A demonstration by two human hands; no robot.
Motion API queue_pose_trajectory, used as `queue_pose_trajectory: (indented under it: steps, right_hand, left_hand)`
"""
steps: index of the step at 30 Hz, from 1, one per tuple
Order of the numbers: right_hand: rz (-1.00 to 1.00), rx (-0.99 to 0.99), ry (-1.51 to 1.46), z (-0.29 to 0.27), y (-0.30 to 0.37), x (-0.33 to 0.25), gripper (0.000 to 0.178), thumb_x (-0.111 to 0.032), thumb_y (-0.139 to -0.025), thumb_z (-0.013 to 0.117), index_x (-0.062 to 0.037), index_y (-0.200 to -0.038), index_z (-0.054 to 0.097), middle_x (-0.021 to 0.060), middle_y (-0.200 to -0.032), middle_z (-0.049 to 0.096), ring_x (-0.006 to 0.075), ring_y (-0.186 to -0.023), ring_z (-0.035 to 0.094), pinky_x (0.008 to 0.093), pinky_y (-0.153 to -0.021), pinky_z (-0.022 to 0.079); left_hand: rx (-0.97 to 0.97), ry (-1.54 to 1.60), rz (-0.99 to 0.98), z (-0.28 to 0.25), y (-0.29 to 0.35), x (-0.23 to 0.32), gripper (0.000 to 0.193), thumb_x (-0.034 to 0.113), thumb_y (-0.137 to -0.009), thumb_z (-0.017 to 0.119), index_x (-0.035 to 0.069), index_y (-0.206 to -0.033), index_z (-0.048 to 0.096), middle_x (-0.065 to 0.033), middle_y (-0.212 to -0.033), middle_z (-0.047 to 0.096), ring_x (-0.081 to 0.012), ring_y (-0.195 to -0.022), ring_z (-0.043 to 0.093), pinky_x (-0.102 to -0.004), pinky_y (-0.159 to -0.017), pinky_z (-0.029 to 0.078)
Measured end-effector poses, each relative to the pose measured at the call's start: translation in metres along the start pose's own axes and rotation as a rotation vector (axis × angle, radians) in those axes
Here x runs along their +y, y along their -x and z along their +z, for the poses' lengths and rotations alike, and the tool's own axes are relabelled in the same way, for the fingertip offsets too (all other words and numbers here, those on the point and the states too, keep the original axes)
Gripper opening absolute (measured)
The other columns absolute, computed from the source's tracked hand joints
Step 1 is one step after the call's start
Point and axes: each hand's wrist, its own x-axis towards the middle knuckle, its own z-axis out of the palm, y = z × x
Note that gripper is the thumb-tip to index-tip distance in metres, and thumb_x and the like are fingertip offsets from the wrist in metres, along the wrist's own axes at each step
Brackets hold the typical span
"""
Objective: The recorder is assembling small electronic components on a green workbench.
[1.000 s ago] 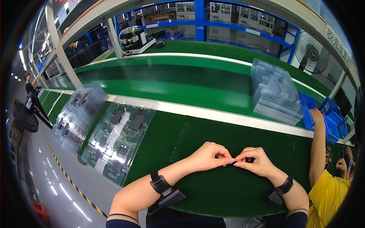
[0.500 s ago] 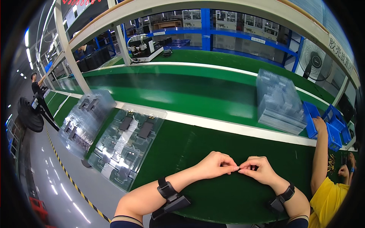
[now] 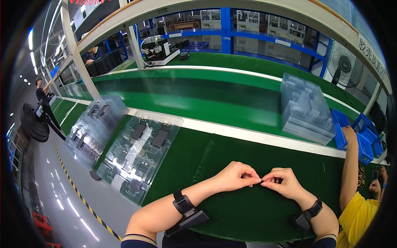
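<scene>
Just above the green surface (image 3: 248,215), the left hand (image 3: 235,175) and right hand (image 3: 283,183) meet, fingers (image 3: 253,180) of both pinched closed on a tiny part (image 3: 261,181) between the fingertips; it is too small to identify. Left of them lie two clear plastic trays (image 3: 136,155) holding dark parts. Farther right stands one stack of clear trays (image 3: 306,109), beside blue bins (image 3: 355,132) where a co-worker's hand (image 3: 348,133) reaches; their count is unclear.
</scene>
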Motion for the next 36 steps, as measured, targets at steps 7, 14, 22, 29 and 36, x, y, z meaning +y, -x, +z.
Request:
queue_pose_trajectory:
  steps: [7,14,22,29,36]
  right_hand:
    - [0.003,-0.003,-0.01,0.0002,0.0002,-0.0015,0.011,-0.011,-0.074,0.07,-0.0046,-0.082,0.068,0.0021,-0.065,0.058,0.0072,-0.054,0.049,0.0206,-0.049,0.039]
    - [-0.03,-0.002,0.008,0.0004,-0.001,-0.0015,0.01,-0.01,-0.073,0.07,-0.0041,-0.081,0.068,0.0026,-0.065,0.058,0.0073,-0.053,0.049,0.0207,-0.049,0.039]
    - [-0.025,-0.008,-0.007,0.0001,-0.0012,-0.0019,0.01,-0.01,-0.074,0.07,-0.0045,-0.081,0.068,0.0026,-0.065,0.058,0.0075,-0.053,0.049,0.0207,-0.049,0.039]
    - [-0.03,-0.005,0.007,-0.0001,0.0,-0.002,0.01,-0.01,-0.074,0.07,-0.0042,-0.081,0.067,0.0029,-0.065,0.059,0.0078,-0.053,0.05,0.0209,-0.049,0.039]
    - [-0.03,-0.005,-0.009,0.0002,-0.0013,-0.0025,0.009,-0.01,-0.074,0.07,-0.0041,-0.08,0.067,0.0032,-0.064,0.059,0.0081,-0.053,0.05,0.0211,-0.049,0.04]
  left_hand:
    - [-0.012,-0.034,-0.036,-0.0014,0.0013,0.0064,0.018,0.022,-0.082,0.064,0.005,-0.084,0.067,-0.0023,-0.072,0.062,-0.007,-0.064,0.059,-0.0211,-0.056,0.044]
    - [-0.006,-0.033,-0.027,-0.002,0.0015,0.0057,0.016,0.02,-0.081,0.065,0.005,-0.085,0.067,-0.0021,-0.072,0.062,-0.0072,-0.064,0.059,-0.0211,-0.057,0.044]
    - [-0.012,-0.042,-0.06,-0.0022,0.0023,0.0072,0.016,0.021,-0.082,0.064,0.005,-0.085,0.067,-0.0022,-0.073,0.062,-0.0066,-0.064,0.058,-0.0209,-0.057,0.044]
    - [-0.016,-0.026,-0.032,-0.0008,0.0017,0.0044,0.016,0.02,-0.082,0.063,0.005,-0.085,0.067,-0.0027,-0.074,0.062,-0.0068,-0.065,0.059,-0.0212,-0.058,0.045]
    - [-0.015,-0.051,-0.012,-0.0024,0.0013,0.0045,0.017,0.021,-0.082,0.064,0.005,-0.085,0.067,-0.003,-0.076,0.063,-0.0078,-0.065,0.06,-0.021,-0.057,0.045]
